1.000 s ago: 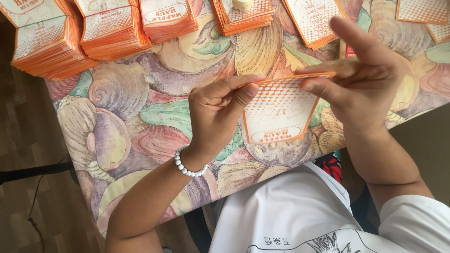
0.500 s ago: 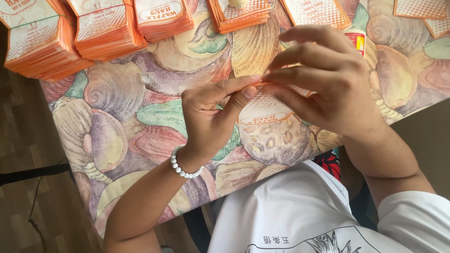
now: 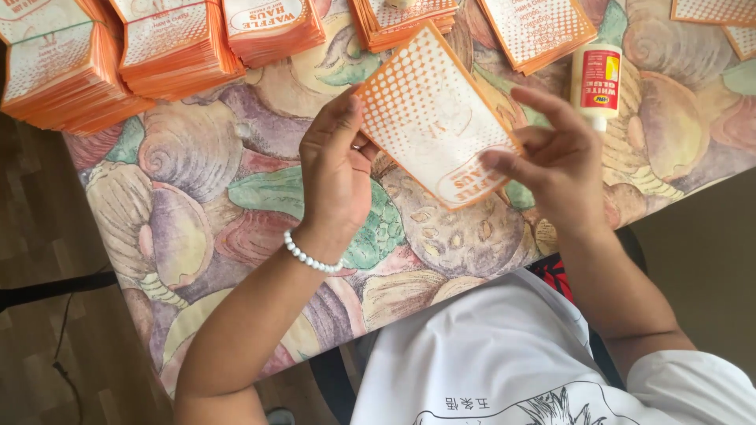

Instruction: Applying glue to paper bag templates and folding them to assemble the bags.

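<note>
Since half a second ago the paper bag (image 3: 435,118) has flipped up, dotted face showing, above the bench (image 3: 236,197). Left hand (image 3: 337,169) pinches its left edge, right hand (image 3: 551,161) its lower right corner, fingers partly curled. Looks light, thin, creasable; best held by the edges.

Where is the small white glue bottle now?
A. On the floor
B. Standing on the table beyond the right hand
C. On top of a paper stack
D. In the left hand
B: the glue bottle stands on the table just beyond the right hand, which holds the orange dotted paper sleeve together with the left hand.
</note>
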